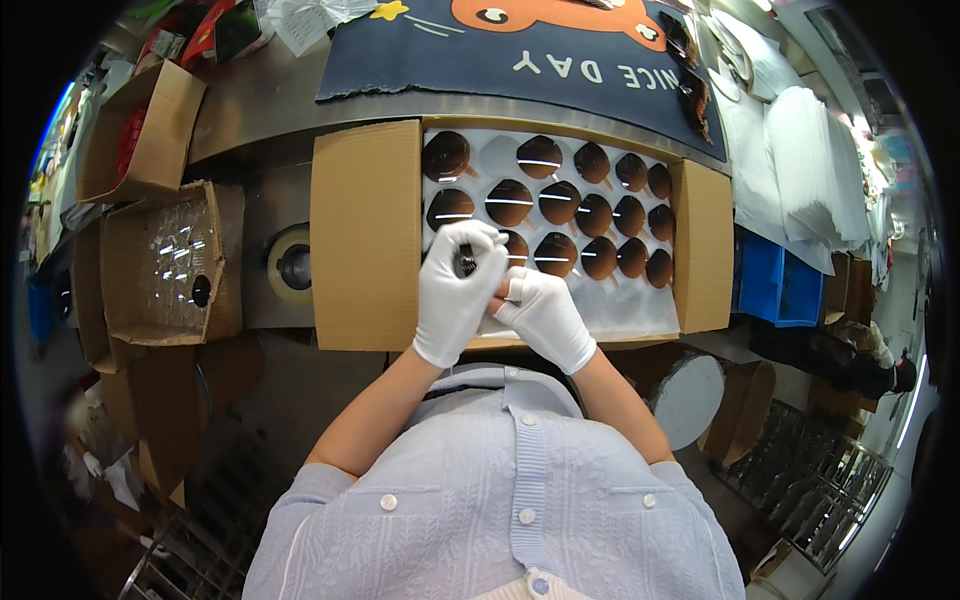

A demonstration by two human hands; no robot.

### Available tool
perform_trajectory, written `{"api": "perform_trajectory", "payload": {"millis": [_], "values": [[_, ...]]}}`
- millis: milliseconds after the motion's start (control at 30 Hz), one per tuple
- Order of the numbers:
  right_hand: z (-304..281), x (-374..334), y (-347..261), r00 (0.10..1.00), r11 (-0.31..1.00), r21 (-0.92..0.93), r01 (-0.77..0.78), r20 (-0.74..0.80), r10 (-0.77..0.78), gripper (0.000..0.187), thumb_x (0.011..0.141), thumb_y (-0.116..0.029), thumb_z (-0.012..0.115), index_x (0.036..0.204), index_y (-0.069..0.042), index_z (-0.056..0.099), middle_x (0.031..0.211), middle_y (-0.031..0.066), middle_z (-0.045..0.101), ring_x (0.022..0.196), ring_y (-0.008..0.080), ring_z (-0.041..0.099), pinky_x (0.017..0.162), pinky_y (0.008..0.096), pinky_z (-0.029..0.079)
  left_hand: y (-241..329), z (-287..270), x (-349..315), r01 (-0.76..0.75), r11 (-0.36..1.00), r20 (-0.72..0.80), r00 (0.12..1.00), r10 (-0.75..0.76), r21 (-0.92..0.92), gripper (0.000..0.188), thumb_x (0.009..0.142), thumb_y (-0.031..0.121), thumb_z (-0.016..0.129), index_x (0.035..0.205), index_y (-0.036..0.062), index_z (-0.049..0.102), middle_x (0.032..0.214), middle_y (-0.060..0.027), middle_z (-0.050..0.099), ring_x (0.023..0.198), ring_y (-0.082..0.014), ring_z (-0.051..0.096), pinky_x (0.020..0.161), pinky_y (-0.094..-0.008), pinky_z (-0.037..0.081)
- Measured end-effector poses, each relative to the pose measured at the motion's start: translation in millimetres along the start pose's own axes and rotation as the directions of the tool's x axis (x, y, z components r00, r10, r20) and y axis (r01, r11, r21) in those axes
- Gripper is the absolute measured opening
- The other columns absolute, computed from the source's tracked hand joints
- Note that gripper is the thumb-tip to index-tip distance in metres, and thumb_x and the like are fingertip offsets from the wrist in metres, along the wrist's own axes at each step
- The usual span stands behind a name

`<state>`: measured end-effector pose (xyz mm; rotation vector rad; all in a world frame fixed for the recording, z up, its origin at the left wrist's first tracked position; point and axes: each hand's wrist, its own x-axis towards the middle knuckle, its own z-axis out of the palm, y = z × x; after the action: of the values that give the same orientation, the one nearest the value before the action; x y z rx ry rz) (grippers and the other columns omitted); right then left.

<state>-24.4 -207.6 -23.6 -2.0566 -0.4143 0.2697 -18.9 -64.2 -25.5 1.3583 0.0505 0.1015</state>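
Note:
My left hand [458, 295], in a white glove, is closed around a small dark object [466, 261] whose kind I cannot make out. Against it, my right hand [546, 312] is closed too, in a white glove that leaves some fingertips bare. Whatever its fingers pinch is hidden where the two hands meet. Both hands are over the near left part of an open cardboard box [366, 240]. Inside the box, a white liner [640, 312] bears rows of round brown-tinted lenses [555, 253], several with small tabs. My left hand covers part of the nearest row.
Beyond the box lies a dark blue printed mat [430, 68], with dark lenses [692, 95] on its right edge. At left are a carton of clear plastic pieces [222, 230] and a tape roll [291, 264]. White sheets [815, 160] and a blue bin [778, 280] stand at right.

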Motion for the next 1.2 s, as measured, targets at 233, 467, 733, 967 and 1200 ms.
{"api": "perform_trajectory", "payload": {"millis": [233, 467, 733, 967, 1200], "values": [[-16.2, -14.6, 1.2, 0.977, 0.981, 0.005, -0.192, 0.092, 0.191, 0.017, 0.082, -0.017, 0.074, 0.092, -0.005, 0.077, 0.073, 0.0161, 0.069, 0.063, 0.0266, 0.067, 0.061, 0.0333, 0.053, -22.1, 6.8, -15.9, 0.253, 0.964, 0.060, 0.967, -0.249, -0.082, 0.019, 0.085, 0.003, 0.071, 0.098, 0.0009, 0.057, 0.107, -0.0075, 0.060, 0.097, -0.0126, 0.057, 0.085, -0.0259, 0.047], [-35.0, -44.6, 9.3, 0.968, 0.886, -0.422, -0.193, 0.067, 0.243, 0.018, 0.079, -0.025, 0.075, 0.082, -0.007, 0.077, 0.071, 0.0132, 0.069, 0.067, 0.0294, 0.068, 0.062, 0.0375, 0.054, 31.9, -7.9, 27.3, -0.129, 0.984, -0.034, 0.990, 0.134, 0.122, 0.035, 0.091, -0.006, 0.055, 0.125, -0.0021, 0.049, 0.144, -0.0155, 0.039, 0.131, -0.0235, 0.044, 0.114, -0.0428, 0.037], [-65.3, -71.4, 31.0, 0.940, 0.590, -0.777, -0.219, -0.007, 0.340, 0.023, 0.080, -0.032, 0.072, 0.068, -0.013, 0.073, 0.066, 0.0117, 0.068, 0.067, 0.0296, 0.070, 0.062, 0.0400, 0.054, 26.5, -12.3, 25.6, -0.121, 0.946, 0.061, 0.992, 0.107, 0.300, 0.022, 0.093, -0.004, 0.059, 0.115, -0.0005, 0.059, 0.130, -0.0125, 0.054, 0.103, -0.0160, 0.062, 0.087, -0.0282, 0.055], [-142.0, -117.7, 68.8, 0.849, 0.303, -0.870, -0.389, -0.211, 0.484, 0.020, 0.079, -0.034, 0.073, 0.075, -0.015, 0.077, 0.070, 0.0119, 0.069, 0.069, 0.0294, 0.070, 0.063, 0.0398, 0.055, 1.3, -2.7, -5.5, -0.248, 0.810, 0.438, 0.899, -0.012, 0.532, 0.028, 0.084, -0.006, 0.068, 0.110, 0.0021, 0.063, 0.104, -0.0079, 0.059, 0.076, -0.0121, 0.062, 0.069, -0.0257, 0.051], [-172.3, -141.5, 93.1, 0.828, 0.240, -0.843, -0.481, -0.347, 0.441, 0.015, 0.078, -0.028, 0.073, 0.081, -0.014, 0.074, 0.076, 0.0102, 0.069, 0.076, 0.0282, 0.070, 0.066, 0.0380, 0.056, -15.4, 24.6, -15.1, -0.583, 0.355, 0.659, 0.740, -0.139, 0.730, 0.049, 0.071, 0.022, 0.083, 0.113, 0.0112, 0.061, 0.093, -0.0091, 0.056, 0.083, -0.0270, 0.062, 0.068, -0.0366, 0.053]]}}
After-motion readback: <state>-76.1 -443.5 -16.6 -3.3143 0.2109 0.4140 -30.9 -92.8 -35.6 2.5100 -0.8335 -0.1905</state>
